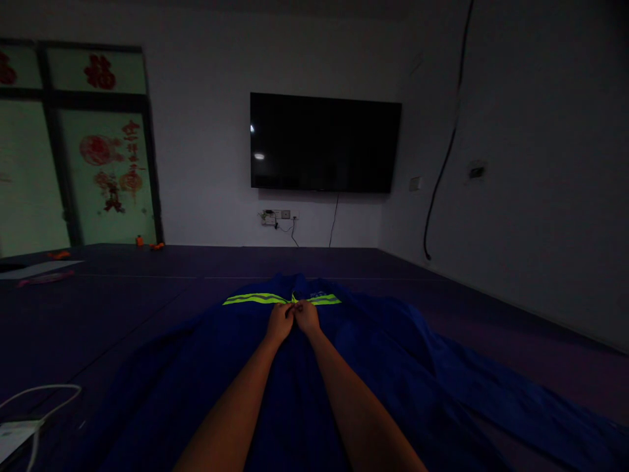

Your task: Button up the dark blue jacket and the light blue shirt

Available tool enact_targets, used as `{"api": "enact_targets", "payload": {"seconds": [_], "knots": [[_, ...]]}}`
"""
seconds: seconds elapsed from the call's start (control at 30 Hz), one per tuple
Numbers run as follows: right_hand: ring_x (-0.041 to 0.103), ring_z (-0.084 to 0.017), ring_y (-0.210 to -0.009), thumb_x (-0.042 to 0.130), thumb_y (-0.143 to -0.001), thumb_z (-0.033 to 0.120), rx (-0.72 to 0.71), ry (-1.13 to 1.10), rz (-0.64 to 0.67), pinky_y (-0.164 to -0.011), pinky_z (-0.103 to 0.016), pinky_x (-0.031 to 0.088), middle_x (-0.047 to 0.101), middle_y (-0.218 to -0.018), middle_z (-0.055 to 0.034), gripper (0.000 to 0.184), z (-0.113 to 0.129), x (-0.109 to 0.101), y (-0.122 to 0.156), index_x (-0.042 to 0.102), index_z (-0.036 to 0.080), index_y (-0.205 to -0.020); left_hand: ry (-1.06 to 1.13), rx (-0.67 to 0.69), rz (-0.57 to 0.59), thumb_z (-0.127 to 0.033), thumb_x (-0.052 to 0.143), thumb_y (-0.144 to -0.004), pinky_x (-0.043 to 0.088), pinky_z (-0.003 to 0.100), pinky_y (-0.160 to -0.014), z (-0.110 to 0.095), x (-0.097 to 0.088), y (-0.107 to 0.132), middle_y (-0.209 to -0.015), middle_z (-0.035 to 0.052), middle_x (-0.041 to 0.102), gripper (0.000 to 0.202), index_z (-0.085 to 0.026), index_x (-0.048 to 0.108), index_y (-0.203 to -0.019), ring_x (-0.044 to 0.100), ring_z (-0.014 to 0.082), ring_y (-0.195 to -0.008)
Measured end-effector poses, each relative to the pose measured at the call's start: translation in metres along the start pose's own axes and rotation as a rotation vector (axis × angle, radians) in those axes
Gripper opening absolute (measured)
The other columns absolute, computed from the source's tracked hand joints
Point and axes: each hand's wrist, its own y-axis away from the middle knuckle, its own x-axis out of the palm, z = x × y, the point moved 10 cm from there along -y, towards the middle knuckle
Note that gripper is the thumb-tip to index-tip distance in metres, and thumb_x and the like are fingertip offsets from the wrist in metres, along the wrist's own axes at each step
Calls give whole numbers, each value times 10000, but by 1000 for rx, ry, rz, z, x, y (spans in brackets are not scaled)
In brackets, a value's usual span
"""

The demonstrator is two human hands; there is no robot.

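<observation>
A blue work jacket (383, 341) lies spread out in front of me, its collar end away from me and one sleeve stretched to the right. A yellow-green reflective stripe (255, 298) crosses its chest. My left hand (281, 321) and my right hand (307, 316) meet at the jacket's front opening, level with the stripe. Fingers of both hands are closed in a pinch on the jacket's front edges. The fingertips are dark and close together, so I cannot make out whether a button or other fastener sits between them.
The jacket rests on a dark purple floor (162, 288). At the lower left are a white cable (54, 387) and a pale flat object (17, 438). Small orange items (156, 246) lie by the door. A television (324, 143) hangs on the wall, and a black cable (445, 164) dangles at right.
</observation>
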Motion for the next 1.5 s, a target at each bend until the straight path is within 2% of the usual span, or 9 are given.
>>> {"api": "enact_targets", "payload": {"seconds": [0.37, 0.57, 0.9, 1.07, 1.33, 1.5], "knots": [[625, -159, -631, 502, -687, 94, 18, 19, 27, -547, -199, 419, 680, -686, -60, 165, -2, 2, 1, 659, 141, -705, -15, -36, 11, -161, 539, -738, 426, 317, -833, 10, 0, -5, -871, 85, 664, 198, -170, 687, -869, 589, 193, -886], [631, -157, -644, 530, -688, 127, 25, 38, 45, -561, -192, 422, 687, -691, -67, 156, -3, 3, -1, 681, 124, -725, -38, -56, 33, -168, 511, -763, 431, 298, -800, 14, 3, -6, -852, 82, 664, 212, -150, 682, -886, 592, 178, -850], [627, -147, -642, 532, -720, 150, 34, 63, 62, -557, -186, 421, 689, -712, -63, 160, -4, 5, -2, 687, 126, -752, -63, -48, 45, -189, 480, -793, 433, 270, -791, 11, 3, -5, -882, 77, 666, 230, -138, 678, -899, 593, 152, -827], [621, -134, -626, 525, -734, 138, 36, 68, 58, -544, -177, 421, 685, -734, -58, 176, -3, 4, -2, 675, 127, -824, -77, -42, 47, -189, 479, -795, 436, 263, -799, 9, 3, -5, -878, 73, 667, 225, -132, 679, -881, 595, 147, -834], [633, -151, -722, 509, -743, 94, 32, 99, 56, -612, -185, 428, 689, -774, -70, 174, -1, 3, -2, 674, 137, -776, -113, -46, 30, -133, 500, -768, 425, 262, -832, 5, 2, -4, -956, 70, 665, 233, -166, 675, -917, 589, 144, -893], [633, -171, -785, 516, -751, 114, 45, 118, 58, -660, -198, 426, 692, -806, -96, 164, -1, 2, -3, 679, 127, -766, -136, -43, 52, -110, 481, -762, 429, 242, -741, 2, 4, -3, -821, 56, 673, 222, -160, 692, -809, 593, 139, -785]]}}
